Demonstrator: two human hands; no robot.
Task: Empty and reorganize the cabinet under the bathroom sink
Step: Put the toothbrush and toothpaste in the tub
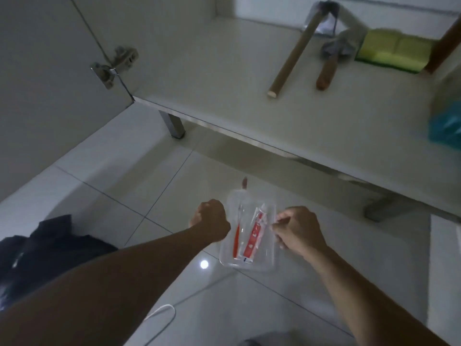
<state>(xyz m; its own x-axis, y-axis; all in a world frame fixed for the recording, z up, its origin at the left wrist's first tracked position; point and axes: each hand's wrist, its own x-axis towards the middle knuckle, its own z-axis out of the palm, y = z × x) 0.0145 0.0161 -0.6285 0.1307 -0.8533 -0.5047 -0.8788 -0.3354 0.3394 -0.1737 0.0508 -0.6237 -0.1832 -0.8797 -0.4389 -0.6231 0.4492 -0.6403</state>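
Note:
A clear plastic pouch (pixel 249 258) with a red toothbrush (pixel 236 237) and a red toothpaste tube (pixel 253 236) inside hangs above the tiled floor. My left hand (pixel 210 221) grips its left edge with curled fingers. My right hand (pixel 296 229) pinches its right edge. The open cabinet shelf (pixel 224 101) stands just beyond. On it lie a long wooden stick (pixel 291 56), a wooden-handled tool (pixel 326 71) and a yellow-green sponge (pixel 394 51).
The cabinet door (pixel 50 83) stands open at left on a metal hinge (pixel 112 68). A teal plastic bag (pixel 446 126) sits at the shelf's right edge. Metal legs (pixel 174 123) hold the cabinet off the floor. Dark cloth (pixel 50 248) lies at left, a white cord (pixel 162 313) below.

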